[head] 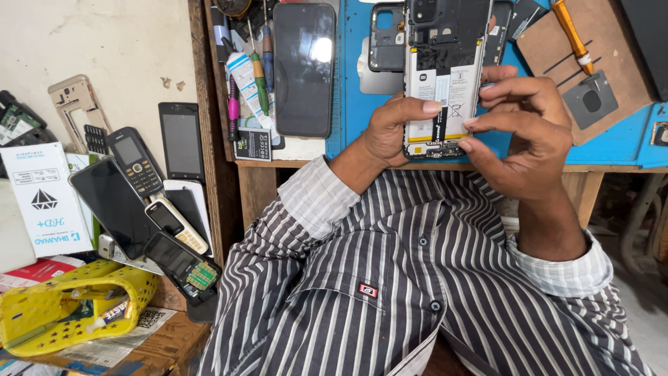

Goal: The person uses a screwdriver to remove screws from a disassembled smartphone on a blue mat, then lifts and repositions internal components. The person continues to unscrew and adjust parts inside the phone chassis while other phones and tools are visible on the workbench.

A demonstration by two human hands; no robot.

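Your left hand [390, 132] grips the opened phone [442, 76] by its left edge, steadying it upright over the blue mat [626, 139] on the desk [278, 166]; your right hand [518, 132] pinches narrowly at its right edge, perhaps prying something small.

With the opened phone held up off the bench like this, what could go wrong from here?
1. The opened phone is gripped by the left hand and right hand above the table edge; a slip could drop it into the lap.
2. Fingertips press beside the exposed white battery; hard prying might dent it.
3. The dark phone and screwdrivers lie close by, so an elbow move might knock them.
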